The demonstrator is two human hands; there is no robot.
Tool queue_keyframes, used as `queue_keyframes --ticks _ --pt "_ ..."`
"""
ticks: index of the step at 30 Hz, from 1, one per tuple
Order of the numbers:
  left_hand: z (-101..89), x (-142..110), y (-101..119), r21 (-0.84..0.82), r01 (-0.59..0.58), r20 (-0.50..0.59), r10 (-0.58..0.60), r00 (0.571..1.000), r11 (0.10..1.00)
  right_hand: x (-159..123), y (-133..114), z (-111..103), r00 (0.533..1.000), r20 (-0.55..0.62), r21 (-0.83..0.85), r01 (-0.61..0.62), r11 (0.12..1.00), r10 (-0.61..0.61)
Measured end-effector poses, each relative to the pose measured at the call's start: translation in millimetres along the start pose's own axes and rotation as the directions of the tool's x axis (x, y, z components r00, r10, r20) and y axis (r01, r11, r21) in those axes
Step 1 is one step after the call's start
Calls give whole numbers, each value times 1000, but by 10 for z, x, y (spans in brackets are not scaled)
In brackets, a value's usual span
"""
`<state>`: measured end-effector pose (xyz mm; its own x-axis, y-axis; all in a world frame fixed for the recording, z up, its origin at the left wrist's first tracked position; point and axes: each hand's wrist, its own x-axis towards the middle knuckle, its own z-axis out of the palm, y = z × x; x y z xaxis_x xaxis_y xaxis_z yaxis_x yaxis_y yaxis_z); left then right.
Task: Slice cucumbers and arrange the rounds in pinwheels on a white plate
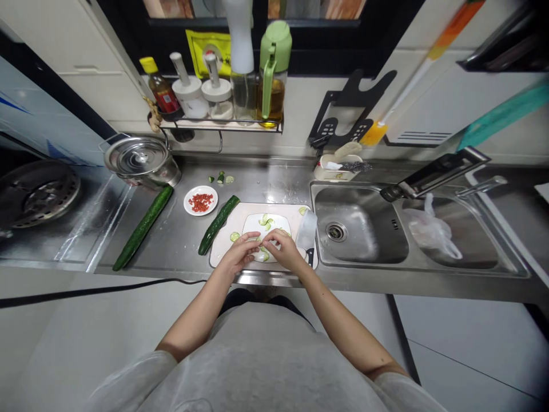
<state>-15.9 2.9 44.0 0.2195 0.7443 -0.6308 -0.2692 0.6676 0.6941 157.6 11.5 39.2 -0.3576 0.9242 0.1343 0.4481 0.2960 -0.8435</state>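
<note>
Over a white square plate [281, 220], my left hand [241, 253] and my right hand [283, 250] meet with fingertips pinched together. Between them is a small pale green cucumber slice [259, 241], partly covered by the fingers. Several curved cucumber slices [266, 222] lie on the plate, which rests on a pale cutting board [229, 223]. A loose round slice [234, 236] sits left of the plate. At the board's right edge lies a cleaver [306, 226] with a black handle. A dark green cucumber [218, 225] leans across the board's left edge.
A longer cucumber [143, 229] and a small dish [187, 208] of chopped red pieces stand left, near a lidded steel pot [165, 171]. Cucumber ends [221, 177] lie behind. To the right are a double sink [364, 229] and faucet [437, 171]. A bottle shelf [223, 123] hangs above.
</note>
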Motion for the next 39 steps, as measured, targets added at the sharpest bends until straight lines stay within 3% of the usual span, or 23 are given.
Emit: queue_keyframes --ticks 7,11,15,20,25,32,39 --pt "22 16 0 175 -207 -12 212 977 963 1 52 35 988 2 149 -154 977 155" --pt "16 50 -24 232 -329 30 331 943 916 27 128 53 961 102 276 -275 921 256" --pt "-31 114 -106 343 -373 10 394 919 862 37 218 56 932 182 333 -359 872 314" --pt "-123 215 -257 482 -338 -50 410 911 809 26 365 96 904 214 300 -422 856 370" --pt "-190 285 -375 602 -268 -75 387 919 752 38 465 120 903 181 105 -412 905 390" --pt "-127 250 -387 838 -106 -116 364 924 535 57 352 87 919 217 -238 -278 931 330" --pt "-24 198 -326 947 -22 -105 374 921 319 106 360 145 901 245 -394 -244 886 357"
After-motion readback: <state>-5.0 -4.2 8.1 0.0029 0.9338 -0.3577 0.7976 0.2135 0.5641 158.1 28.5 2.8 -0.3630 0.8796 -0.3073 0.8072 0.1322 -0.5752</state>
